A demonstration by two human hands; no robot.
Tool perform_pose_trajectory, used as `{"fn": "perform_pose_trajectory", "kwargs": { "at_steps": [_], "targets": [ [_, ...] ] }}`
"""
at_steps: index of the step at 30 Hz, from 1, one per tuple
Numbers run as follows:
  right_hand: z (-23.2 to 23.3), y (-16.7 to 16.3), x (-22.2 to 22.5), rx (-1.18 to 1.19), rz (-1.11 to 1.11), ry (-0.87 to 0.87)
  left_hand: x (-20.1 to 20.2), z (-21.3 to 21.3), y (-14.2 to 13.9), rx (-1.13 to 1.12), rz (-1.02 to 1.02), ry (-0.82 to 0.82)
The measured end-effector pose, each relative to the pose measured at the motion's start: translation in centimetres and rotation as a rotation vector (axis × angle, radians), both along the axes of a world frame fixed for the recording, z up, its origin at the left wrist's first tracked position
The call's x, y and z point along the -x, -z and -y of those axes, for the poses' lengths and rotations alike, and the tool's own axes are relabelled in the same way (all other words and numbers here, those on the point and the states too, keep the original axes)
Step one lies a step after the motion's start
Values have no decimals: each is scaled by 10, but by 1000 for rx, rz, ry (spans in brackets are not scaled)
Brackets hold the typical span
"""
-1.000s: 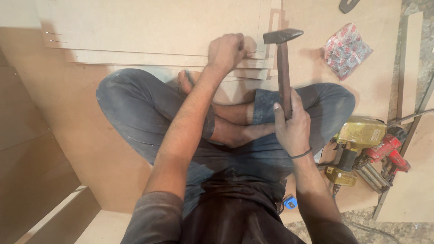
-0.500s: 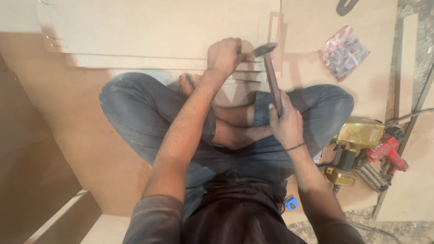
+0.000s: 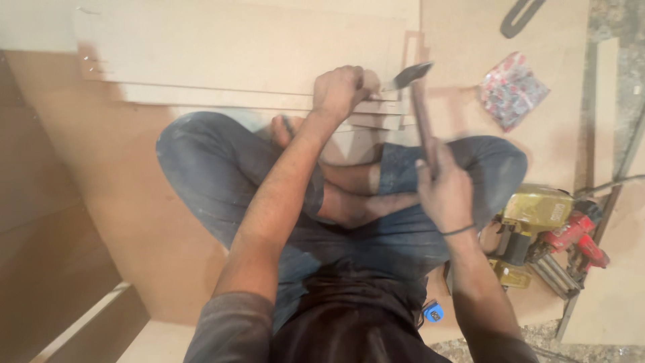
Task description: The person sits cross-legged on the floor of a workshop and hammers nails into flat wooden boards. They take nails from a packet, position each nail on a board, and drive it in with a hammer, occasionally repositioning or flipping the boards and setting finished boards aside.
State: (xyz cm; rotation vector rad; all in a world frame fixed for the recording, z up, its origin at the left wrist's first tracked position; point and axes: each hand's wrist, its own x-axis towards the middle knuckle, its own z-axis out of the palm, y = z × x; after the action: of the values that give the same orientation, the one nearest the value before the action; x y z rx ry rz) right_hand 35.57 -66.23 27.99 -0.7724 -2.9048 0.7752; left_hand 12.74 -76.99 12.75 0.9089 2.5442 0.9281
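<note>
Hammer (image 3: 422,111) in a seated person's right hand (image 3: 443,195), head at the edge of a stack of pale boards (image 3: 269,60) that lies on the floor.

The hammer's long axis runs almost straight away from the person: the wooden handle rises from the right hand up to the dark metal head, which is blurred and tilted over to the left. The head sits just beside the left hand (image 3: 341,91), so close that touching or apart cannot be told. The right hand's fingers (image 3: 424,168) are wrapped tight round the lower end of the handle, clamped on it; a dark band circles that wrist.

The left hand is the nearer one to the hammer head. It rests in a loose fist on the near edge of the board stack, fingers curled together; whether they pinch a nail or anything else cannot be told, since the knuckles hide it. The stepped edges of the boards (image 3: 376,121) run left to right, crossways to the handle, and the head meets them near their right end.

The person sits cross-legged in blue jeans (image 3: 208,175), a bare foot (image 3: 285,128) tucked against the boards. To the right, well apart from the hammer, lie a red and white patterned packet (image 3: 514,91) and, nearer the right knee, a yellow power tool (image 3: 537,215) with a red tool (image 3: 574,238) beside it. A small blue object (image 3: 433,312) shows by the hip.
</note>
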Motion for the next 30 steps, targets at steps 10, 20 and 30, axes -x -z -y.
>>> {"fn": "perform_pose_trajectory", "kwargs": {
  "at_steps": [10,20,30],
  "targets": [
    [-1,4,5,-10,198,3,-2,2,-1,-7,58,11],
    [-2,17,-8,37,21,-15,-4,4,1,-39,-12,37],
    [-42,8,-4,601,16,131,-7,8,12,-107,-91,-38]
  ]
}}
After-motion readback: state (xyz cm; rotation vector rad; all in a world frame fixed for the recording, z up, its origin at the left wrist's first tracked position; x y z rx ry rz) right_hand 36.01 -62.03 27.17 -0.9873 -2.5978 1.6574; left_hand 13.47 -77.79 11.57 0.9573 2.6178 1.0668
